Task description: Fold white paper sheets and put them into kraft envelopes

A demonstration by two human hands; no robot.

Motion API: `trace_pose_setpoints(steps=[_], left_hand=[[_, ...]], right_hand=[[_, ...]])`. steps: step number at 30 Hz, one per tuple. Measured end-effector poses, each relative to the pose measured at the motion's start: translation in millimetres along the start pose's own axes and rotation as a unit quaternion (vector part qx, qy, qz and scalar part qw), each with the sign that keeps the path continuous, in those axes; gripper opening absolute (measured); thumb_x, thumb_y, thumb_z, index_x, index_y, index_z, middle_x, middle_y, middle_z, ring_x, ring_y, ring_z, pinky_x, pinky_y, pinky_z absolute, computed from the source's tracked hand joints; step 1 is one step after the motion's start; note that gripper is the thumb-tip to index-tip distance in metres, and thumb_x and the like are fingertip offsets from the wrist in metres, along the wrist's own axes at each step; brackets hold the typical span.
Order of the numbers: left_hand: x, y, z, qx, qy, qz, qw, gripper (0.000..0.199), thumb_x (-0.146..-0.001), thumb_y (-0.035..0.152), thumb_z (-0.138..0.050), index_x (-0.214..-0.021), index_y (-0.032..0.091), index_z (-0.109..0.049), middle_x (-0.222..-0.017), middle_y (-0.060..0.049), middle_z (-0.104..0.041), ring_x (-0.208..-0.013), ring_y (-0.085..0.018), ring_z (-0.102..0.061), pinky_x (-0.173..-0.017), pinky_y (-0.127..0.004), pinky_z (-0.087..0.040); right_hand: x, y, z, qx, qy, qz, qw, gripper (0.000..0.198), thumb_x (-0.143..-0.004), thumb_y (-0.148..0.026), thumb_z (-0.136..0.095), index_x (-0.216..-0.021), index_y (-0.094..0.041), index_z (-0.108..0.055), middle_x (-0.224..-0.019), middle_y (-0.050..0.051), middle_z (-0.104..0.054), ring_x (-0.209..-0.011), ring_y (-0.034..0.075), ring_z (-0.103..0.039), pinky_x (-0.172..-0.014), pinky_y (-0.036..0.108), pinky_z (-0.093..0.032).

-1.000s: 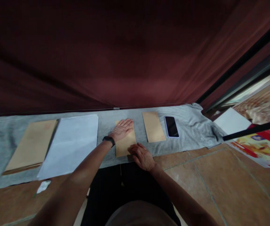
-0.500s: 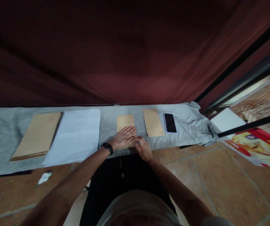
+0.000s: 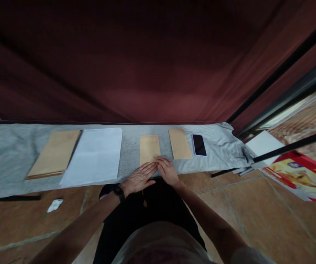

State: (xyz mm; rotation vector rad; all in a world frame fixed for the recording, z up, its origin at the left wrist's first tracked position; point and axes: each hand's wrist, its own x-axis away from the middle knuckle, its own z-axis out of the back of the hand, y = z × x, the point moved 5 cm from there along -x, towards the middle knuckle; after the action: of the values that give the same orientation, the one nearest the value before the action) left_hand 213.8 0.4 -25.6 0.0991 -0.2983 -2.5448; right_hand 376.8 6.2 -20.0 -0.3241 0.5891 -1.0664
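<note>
A tan envelope (image 3: 149, 146) lies on the grey cloth in front of me, its lower end covered by my hands. My left hand (image 3: 140, 178), with a dark band on the wrist, is laid flat across that near end, fingers stretched out and thumb apart. From the other side, my right hand (image 3: 167, 171) rests its extended fingers on the envelope's lower right corner, touching the left fingertips. Nothing shows in either hand, though the right thumb is hidden. A second tan envelope (image 3: 180, 143) lies just to the right.
A phone (image 3: 199, 145) lies right of the second envelope. White paper sheets (image 3: 94, 156) and a stack of larger brown envelopes (image 3: 54, 152) are on the left of the grey cloth (image 3: 3, 161). A dark red curtain (image 3: 135, 73) hangs behind. A printed carton (image 3: 301, 174) stands at the right.
My left hand has slid down to the envelope's near end. My right hand has gone from a closed fist beside the envelope to fingers stretched onto its corner. The view has shifted slightly.
</note>
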Motion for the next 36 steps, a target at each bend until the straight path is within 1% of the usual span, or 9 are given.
trace_pose_setpoints(steps=[3,7,12,16,21,25,29,33,36], left_hand=[[6.3,-2.1,-7.8,-0.009,0.012,0.011,1.000,0.067,-0.101,0.057,-0.043,-0.152,0.014,-0.045,-0.158,-0.016,-0.046,-0.151,-0.027,-0.037,-0.126,-0.043,-0.025],[7.3,-2.0,-9.1,-0.009,0.025,0.013,1.000,0.066,-0.100,0.056,-0.046,-0.153,0.017,-0.043,-0.158,-0.014,-0.046,-0.150,-0.027,-0.038,-0.126,-0.044,-0.025],[5.9,1.7,-0.3,0.005,0.040,-0.003,0.999,0.071,-0.100,0.050,-0.049,-0.162,0.024,-0.025,-0.167,-0.008,-0.032,-0.154,-0.022,-0.029,-0.127,-0.041,-0.021],[5.1,3.8,6.0,0.023,0.037,-0.003,0.999,0.073,-0.098,0.046,-0.054,-0.162,0.025,-0.024,-0.168,-0.008,-0.031,-0.155,-0.023,-0.028,-0.127,-0.043,-0.023],[4.3,4.2,9.8,0.040,0.027,-0.005,0.999,0.074,-0.097,0.044,-0.056,-0.162,0.026,-0.026,-0.168,-0.008,-0.030,-0.155,-0.025,-0.028,-0.127,-0.044,-0.024],[4.0,3.3,8.3,0.038,0.036,-0.007,0.999,0.073,-0.097,0.044,-0.055,-0.161,0.027,-0.026,-0.168,-0.008,-0.030,-0.155,-0.024,-0.027,-0.127,-0.043,-0.024],[3.9,0.4,-0.2,0.027,0.046,-0.001,0.999,0.070,-0.097,0.044,-0.056,-0.160,0.025,-0.030,-0.166,-0.008,-0.034,-0.154,-0.023,-0.031,-0.127,-0.042,-0.024],[5.4,-3.2,-10.7,0.025,0.048,0.016,0.998,0.060,-0.096,0.043,-0.056,-0.152,0.023,-0.046,-0.157,-0.009,-0.050,-0.148,-0.025,-0.041,-0.127,-0.044,-0.025],[7.4,-4.4,-14.2,0.028,0.055,0.030,0.998,0.049,-0.095,0.041,-0.057,-0.140,0.021,-0.058,-0.147,-0.011,-0.060,-0.144,-0.027,-0.047,-0.125,-0.045,-0.029]], right_hand=[[-16.6,-6.1,-9.8,0.025,-0.093,0.085,0.992,0.042,-0.108,-0.030,-0.036,-0.144,-0.023,-0.056,-0.153,0.006,-0.054,-0.145,0.018,-0.045,-0.124,0.042,-0.033],[-52.8,4.7,-25.0,0.075,-0.170,0.101,0.977,0.045,-0.109,-0.035,-0.037,-0.151,-0.026,-0.050,-0.162,0.002,-0.043,-0.151,0.016,-0.036,-0.127,0.040,-0.027],[-107.8,27.8,-31.8,0.116,-0.161,0.070,0.978,0.051,-0.108,-0.036,-0.038,-0.156,-0.021,-0.041,-0.166,0.004,-0.032,-0.154,0.018,-0.029,-0.129,0.038,-0.020],[-144.1,45.9,-34.6,0.132,-0.156,0.013,0.979,0.057,-0.108,-0.040,-0.035,-0.159,-0.015,-0.035,-0.167,0.009,-0.029,-0.155,0.021,-0.027,-0.129,0.041,-0.018],[-167.8,54.8,-34.6,0.124,-0.128,-0.015,0.984,0.059,-0.108,-0.044,-0.033,-0.160,-0.016,-0.033,-0.166,0.010,-0.032,-0.155,0.022,-0.027,-0.130,0.045,-0.016],[-158.8,46.4,-35.3,0.133,-0.137,0.008,0.982,0.062,-0.107,-0.046,-0.035,-0.160,-0.015,-0.031,-0.166,0.010,-0.031,-0.156,0.023,-0.026,-0.130,0.047,-0.015],[-123.8,25.3,-37.1,0.136,-0.187,0.073,0.970,0.058,-0.108,-0.044,-0.036,-0.160,-0.019,-0.033,-0.167,0.007,-0.029,-0.156,0.021,-0.024,-0.130,0.046,-0.016],[-78.2,3.4,-34.4,0.095,-0.235,0.118,0.960,0.053,-0.110,-0.041,-0.034,-0.159,-0.023,-0.034,-0.167,0.003,-0.029,-0.157,0.018,-0.023,-0.131,0.043,-0.014],[-49.5,-7.0,-29.0,0.057,-0.243,0.118,0.961,0.052,-0.111,-0.041,-0.031,-0.159,-0.022,-0.035,-0.166,0.005,-0.032,-0.156,0.015,-0.024,-0.131,0.041,-0.014]])
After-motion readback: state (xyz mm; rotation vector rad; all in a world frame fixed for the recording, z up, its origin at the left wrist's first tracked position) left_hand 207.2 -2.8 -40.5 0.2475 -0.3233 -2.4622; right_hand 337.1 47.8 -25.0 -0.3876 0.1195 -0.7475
